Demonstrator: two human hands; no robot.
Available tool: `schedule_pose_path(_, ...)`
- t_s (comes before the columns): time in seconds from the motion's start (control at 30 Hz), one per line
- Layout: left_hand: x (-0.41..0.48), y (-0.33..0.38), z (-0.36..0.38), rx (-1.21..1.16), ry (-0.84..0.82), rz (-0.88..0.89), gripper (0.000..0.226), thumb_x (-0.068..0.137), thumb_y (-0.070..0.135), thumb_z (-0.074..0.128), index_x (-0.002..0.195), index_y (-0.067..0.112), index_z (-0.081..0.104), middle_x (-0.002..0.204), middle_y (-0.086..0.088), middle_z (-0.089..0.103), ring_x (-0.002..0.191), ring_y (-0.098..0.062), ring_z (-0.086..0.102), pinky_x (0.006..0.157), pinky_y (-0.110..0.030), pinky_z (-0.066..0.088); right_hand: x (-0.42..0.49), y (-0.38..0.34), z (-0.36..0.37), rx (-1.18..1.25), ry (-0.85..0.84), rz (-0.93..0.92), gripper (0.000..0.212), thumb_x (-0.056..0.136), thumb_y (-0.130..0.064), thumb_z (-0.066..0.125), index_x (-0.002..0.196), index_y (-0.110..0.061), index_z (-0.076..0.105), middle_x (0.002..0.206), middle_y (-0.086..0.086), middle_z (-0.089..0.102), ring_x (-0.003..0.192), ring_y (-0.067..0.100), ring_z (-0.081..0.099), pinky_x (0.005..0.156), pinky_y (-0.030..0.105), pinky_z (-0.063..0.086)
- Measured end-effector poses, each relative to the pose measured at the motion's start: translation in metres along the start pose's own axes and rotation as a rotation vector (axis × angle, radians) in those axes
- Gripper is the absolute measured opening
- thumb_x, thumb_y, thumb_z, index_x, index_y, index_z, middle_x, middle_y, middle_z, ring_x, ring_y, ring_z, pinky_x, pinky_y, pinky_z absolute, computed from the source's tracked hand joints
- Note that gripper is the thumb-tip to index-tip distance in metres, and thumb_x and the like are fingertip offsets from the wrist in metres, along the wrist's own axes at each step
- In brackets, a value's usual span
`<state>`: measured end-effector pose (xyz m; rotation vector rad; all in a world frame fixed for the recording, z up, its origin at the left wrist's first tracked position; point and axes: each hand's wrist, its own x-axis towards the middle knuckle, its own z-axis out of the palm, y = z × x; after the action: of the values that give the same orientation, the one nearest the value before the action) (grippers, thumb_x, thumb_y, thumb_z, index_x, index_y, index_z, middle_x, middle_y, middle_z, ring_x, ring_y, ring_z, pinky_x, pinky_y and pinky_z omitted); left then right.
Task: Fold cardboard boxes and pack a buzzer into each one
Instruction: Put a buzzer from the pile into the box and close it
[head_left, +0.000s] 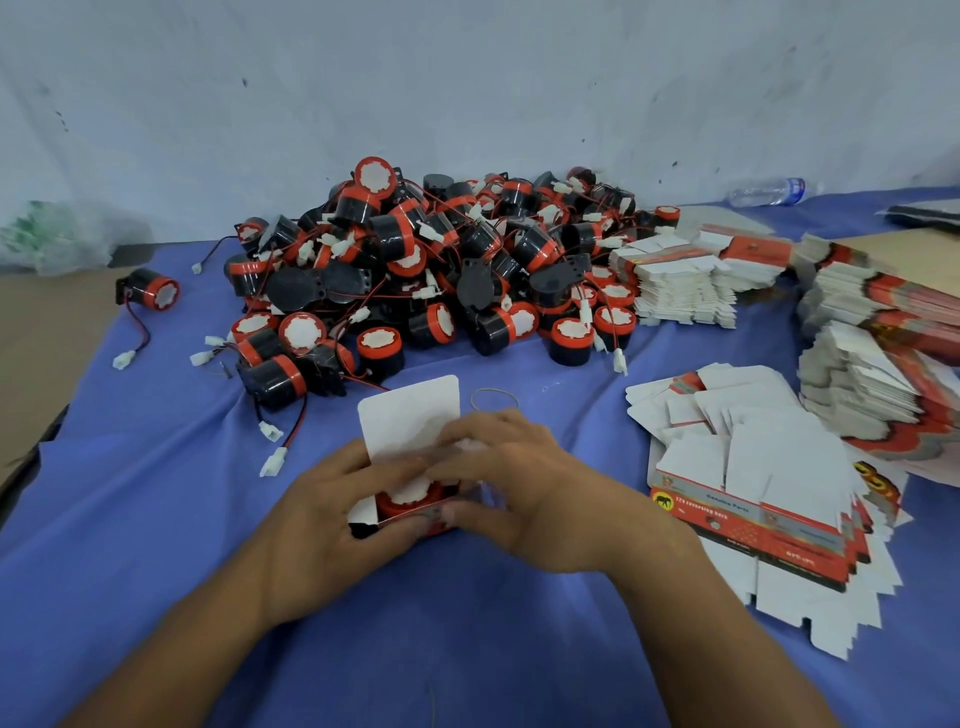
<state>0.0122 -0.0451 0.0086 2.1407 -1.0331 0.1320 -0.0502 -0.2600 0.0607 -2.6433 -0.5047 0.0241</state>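
A small cardboard box (410, 415) stands open on the blue cloth in front of me, its white lid flap raised at the back. Inside it sits a red and black buzzer (410, 500) with its white face up. My left hand (332, 519) grips the box's left side. My right hand (514, 483) holds the right side, fingers curled over the box's top edge. A big pile of buzzers (431, 270) with red wires and white plugs lies behind the box.
Stacks of flat unfolded boxes (769, 499) lie to the right, more stacks (675, 280) further back. A lone buzzer (153, 292) lies far left. A rubber band (494, 399) sits behind the box. A water bottle (769, 191) lies by the wall.
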Motion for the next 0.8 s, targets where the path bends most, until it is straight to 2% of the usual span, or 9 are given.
schedule_pose_path(0.07,0.000,-0.001,0.000,0.007,0.018,-0.039,0.048,0.079,0.052,0.065,0.124,0.035,0.063,0.128,0.022,0.055,0.117,0.002,0.054,0.094,-0.009,0.041,-0.007,0.010,-0.010,0.062,0.050,0.096,0.034,0.099,-0.023,0.059,0.132,-0.031,0.057,0.134,-0.008,0.042,0.121,0.012,0.039,0.105,0.028,0.036)
schedule_pose_path(0.17,-0.002,-0.001,0.001,0.018,0.036,-0.078,0.050,0.075,0.053,0.066,0.121,0.034,0.063,0.126,0.021,0.056,0.114,0.006,0.053,0.094,-0.010,0.041,-0.020,0.024,-0.029,0.035,0.075,0.249,0.011,0.098,-0.022,0.059,0.107,-0.025,0.064,0.098,-0.008,0.060,0.087,0.008,0.056,0.079,0.027,0.049)
schedule_pose_path(0.23,-0.002,0.000,0.000,0.032,0.034,-0.085,0.051,0.074,0.053,0.066,0.121,0.032,0.064,0.125,0.019,0.057,0.113,0.004,0.054,0.094,-0.011,0.041,-0.024,0.024,-0.037,0.047,0.121,0.254,0.009,0.096,-0.023,0.061,0.089,-0.026,0.064,0.073,-0.010,0.062,0.067,0.001,0.056,0.060,0.015,0.043)
schedule_pose_path(0.3,-0.001,0.002,-0.001,0.059,0.027,-0.097,0.052,0.075,0.054,0.065,0.121,0.030,0.065,0.123,0.020,0.057,0.113,0.003,0.053,0.093,-0.011,0.041,-0.025,0.018,-0.042,0.129,0.156,0.229,0.012,0.094,-0.022,0.063,0.083,-0.025,0.066,0.066,-0.009,0.064,0.058,-0.001,0.055,0.055,0.013,0.042)
schedule_pose_path(0.43,-0.001,0.004,0.000,0.078,0.030,-0.108,0.050,0.075,0.045,0.069,0.122,0.029,0.065,0.125,0.021,0.055,0.117,-0.003,0.053,0.097,-0.016,0.042,-0.024,0.002,-0.045,0.417,0.090,0.134,0.009,0.091,-0.016,0.068,0.086,-0.023,0.070,0.073,-0.008,0.070,0.057,-0.003,0.057,0.055,0.013,0.045)
schedule_pose_path(0.53,-0.002,0.005,0.001,0.100,0.024,-0.076,0.049,0.076,0.040,0.078,0.121,0.027,0.066,0.125,0.020,0.056,0.116,-0.008,0.054,0.097,-0.026,0.046,-0.008,-0.003,-0.029,0.454,0.275,0.148,0.008,0.091,-0.018,0.070,0.085,-0.023,0.072,0.072,-0.010,0.069,0.061,-0.002,0.058,0.059,0.012,0.045)
schedule_pose_path(0.63,-0.002,0.004,0.002,0.138,0.010,-0.038,0.046,0.079,0.038,0.077,0.121,0.022,0.068,0.123,0.012,0.060,0.112,-0.013,0.057,0.092,-0.034,0.051,0.016,-0.010,-0.004,0.241,0.445,0.269,0.011,0.095,-0.018,0.063,0.091,-0.019,0.073,0.082,-0.009,0.069,0.074,0.006,0.059,0.066,0.014,0.046)
schedule_pose_path(0.73,0.000,0.007,0.000,0.115,0.005,-0.009,0.044,0.081,0.044,0.069,0.119,0.022,0.068,0.120,0.010,0.062,0.105,-0.013,0.059,0.087,-0.034,0.051,0.031,-0.019,0.015,-0.049,0.307,0.197,0.021,0.100,-0.021,0.053,0.097,-0.012,0.072,0.099,0.002,0.065,0.091,0.020,0.057,0.082,0.034,0.047)
schedule_pose_path(0.8,0.000,0.007,0.000,0.096,-0.006,0.031,0.044,0.083,0.048,0.066,0.119,0.023,0.068,0.122,0.010,0.061,0.108,-0.014,0.060,0.089,-0.033,0.051,0.034,-0.026,0.020,-0.142,0.204,0.169,0.026,0.103,-0.023,0.047,0.101,-0.011,0.069,0.107,0.007,0.060,0.097,0.026,0.057,0.084,0.039,0.046)
